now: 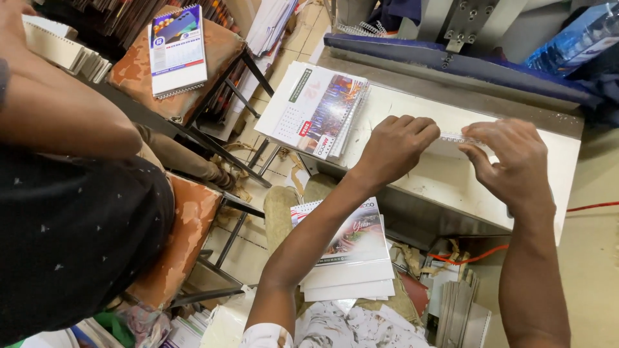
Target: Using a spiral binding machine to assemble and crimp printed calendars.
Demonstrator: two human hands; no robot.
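Note:
My left hand (394, 148) and my right hand (512, 161) both pinch a short strip of white wire spiral binding (453, 137) between them, just above the pale machine table (445, 180). A stack of spiral-bound desk calendars (319, 109) lies on the table's left end, a hand's width from my left hand. More calendars (351, 248) are piled on the floor below my left forearm.
A blue and grey binding machine (464, 55) stands behind the table. Another person in a dark shirt (71, 212) sits at the left on a worn orange stool (184, 238). A second stool (213, 51) carries a calendar (177, 48). Paper piles and scraps cover the floor.

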